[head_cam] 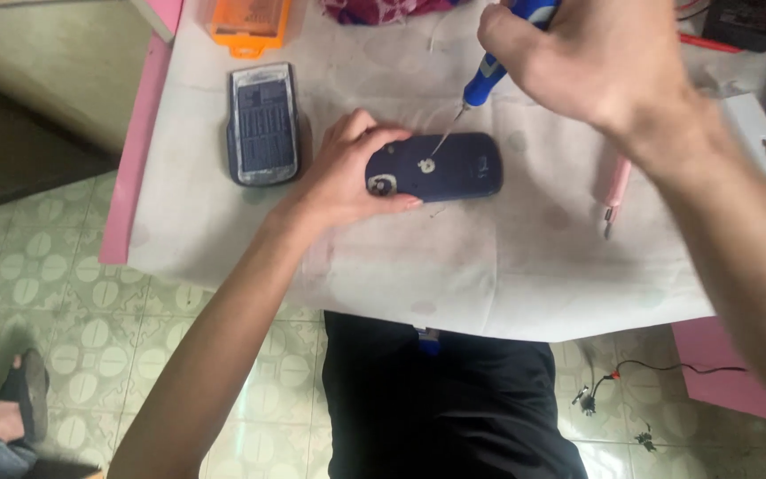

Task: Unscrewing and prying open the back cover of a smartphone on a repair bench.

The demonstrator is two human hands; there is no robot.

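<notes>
Orange box at the table's far edge — white carton far right.

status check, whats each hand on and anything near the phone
Left hand pinning dark blue phone flat on the cloth. Right hand gripping blue screwdriver, tip at phone's back. Grey phone part lies apart, left.

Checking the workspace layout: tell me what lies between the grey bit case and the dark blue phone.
In the head view, the left hand lies between the grey bit case and the dark blue phone, gripping the phone's end.

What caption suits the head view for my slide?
Left hand steadies a dark blue phone while right hand applies a blue screwdriver.
</notes>
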